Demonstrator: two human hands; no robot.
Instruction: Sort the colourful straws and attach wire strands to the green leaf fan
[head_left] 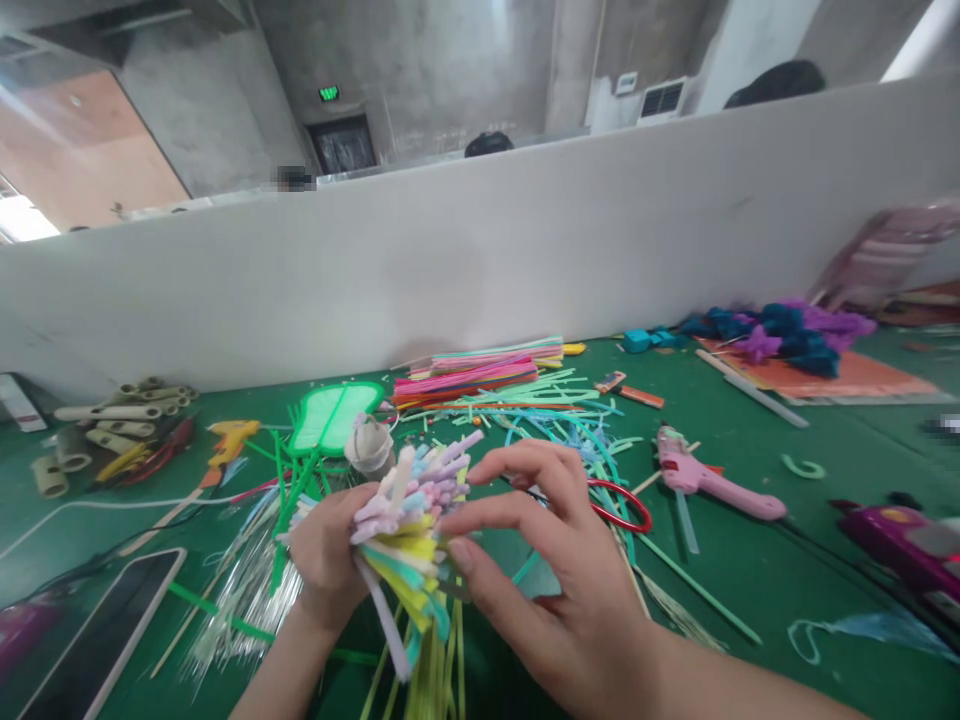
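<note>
My left hand (330, 550) is closed around a thick bundle of pipe cleaners (412, 560) in lilac, white, yellow and turquoise. Their ends fan out toward the camera, and one lilac stem hangs lower than the others. At the bundle's right edge, the thumb and middle finger of my right hand (547, 550) come together on the stems; the index finger is held apart above. Longer yellow-green stems (431, 670) run down beneath the bundle. Behind my right hand shows a red scissors-like loop handle (626, 505), most of it hidden.
Pink pipe cleaners (469, 380) lie by the white partition (450, 270). A pink glue gun (712, 480) rests at right, a yellow glue gun (229, 445) at left. A phone (112, 640) lies front left, near silvery strands (247, 580). Purple and blue pieces (795, 335) sit far right.
</note>
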